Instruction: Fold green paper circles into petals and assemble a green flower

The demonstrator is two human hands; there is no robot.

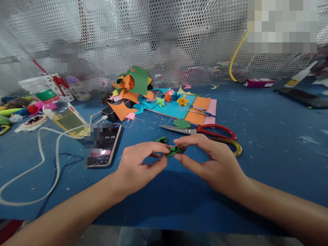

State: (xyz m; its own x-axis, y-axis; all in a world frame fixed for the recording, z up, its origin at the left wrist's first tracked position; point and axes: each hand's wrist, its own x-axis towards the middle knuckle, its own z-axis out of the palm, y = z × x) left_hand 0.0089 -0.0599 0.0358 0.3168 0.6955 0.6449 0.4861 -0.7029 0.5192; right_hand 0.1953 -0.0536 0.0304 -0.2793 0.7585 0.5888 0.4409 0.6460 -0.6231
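A small folded piece of dark green paper point(174, 151) is pinched between my two hands, above the front middle of the blue table. My left hand point(143, 164) grips its left end with thumb and fingers. At its right end, my right hand point(208, 159) has thumb and index finger closed on it. Just behind the fingers lies another curled green paper piece point(162, 139). Beyond it are a green paper leaf point(181, 123) and scissors point(191, 131) with red and yellow handles, partly covered by my right hand.
A phone point(112, 145) with a white cable point(57, 160) lies left of my hands. Behind stand a tipped bottle of yellowish liquid point(69, 119) and a heap of paper scraps point(138, 82). Colored sheets point(198, 112) bear several paper flowers point(182, 100). A perforated metal panel point(194, 44) borders the table.
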